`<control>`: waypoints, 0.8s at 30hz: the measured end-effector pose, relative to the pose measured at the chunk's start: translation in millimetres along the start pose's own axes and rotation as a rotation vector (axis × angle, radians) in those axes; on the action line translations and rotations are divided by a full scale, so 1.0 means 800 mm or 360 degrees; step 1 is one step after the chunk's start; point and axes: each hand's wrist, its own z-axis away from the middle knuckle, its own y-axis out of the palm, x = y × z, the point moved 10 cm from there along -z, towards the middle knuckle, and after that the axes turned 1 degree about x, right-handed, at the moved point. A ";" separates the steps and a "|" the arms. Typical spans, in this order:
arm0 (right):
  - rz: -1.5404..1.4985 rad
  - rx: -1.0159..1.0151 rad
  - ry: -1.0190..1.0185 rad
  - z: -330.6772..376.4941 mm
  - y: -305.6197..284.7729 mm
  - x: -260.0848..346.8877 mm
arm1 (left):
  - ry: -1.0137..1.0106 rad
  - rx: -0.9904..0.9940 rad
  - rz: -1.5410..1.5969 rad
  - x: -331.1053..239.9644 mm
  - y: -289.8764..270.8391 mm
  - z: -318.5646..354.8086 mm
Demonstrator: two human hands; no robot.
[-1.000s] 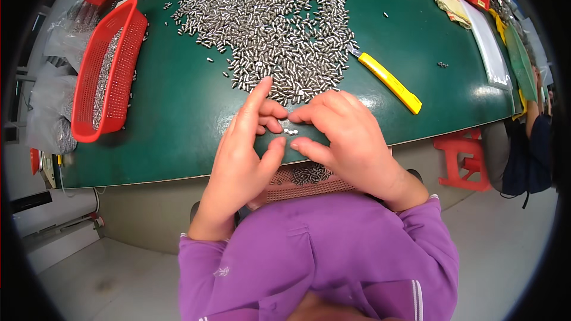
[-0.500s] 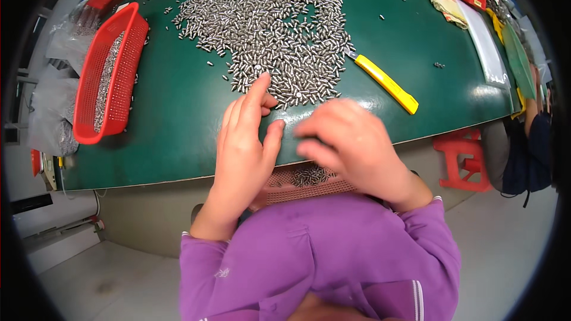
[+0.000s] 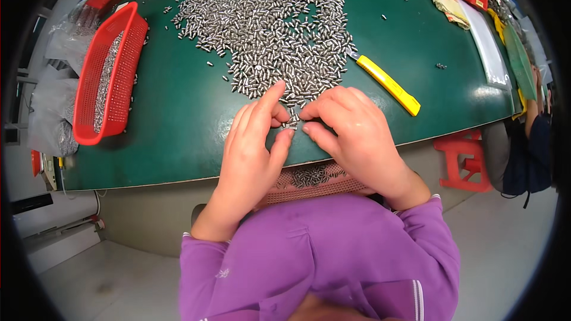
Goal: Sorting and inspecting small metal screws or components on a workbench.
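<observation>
A broad pile of small shiny metal pins (image 3: 279,35), pointed at the ends, spreads over the green table (image 3: 172,125). At its near edge, a small cluster of these metal pins (image 3: 291,121) lies between my two hands. My left hand (image 3: 253,139) is open beside the cluster, its index finger reaching to the pile and its thumb held apart. From the other side my right hand (image 3: 360,131) comes close, fingers bent and thumb apart from the index finger. Its fingertips are at the cluster; no pin shows clearly gripped in either hand.
At left stands a red perforated basket (image 3: 116,77) of metal pieces, beside plastic bags (image 3: 47,107). Right of the pile lies a yellow utility knife (image 3: 389,86). Below the table edge is a pink basket (image 3: 285,196) with more pieces. A red stool (image 3: 467,163) stands at right.
My right hand has moved up and forward to the pile's near edge. My left hand has shifted slightly right. A small cluster of pins now sits between them, apart from the pile.
</observation>
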 end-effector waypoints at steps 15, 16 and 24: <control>-0.0122 0.0072 -0.0052 0.005 0.002 0.003 | 0.0087 0.0095 0.0075 -0.007 0.001 -0.001; -0.0125 0.0072 -0.0053 0.005 0.002 0.004 | 0.0060 0.0089 0.0064 -0.006 0.000 0.001; -0.0068 -0.0010 -0.0049 0.004 0.003 0.007 | 0.0035 0.0042 0.0048 -0.010 0.004 0.002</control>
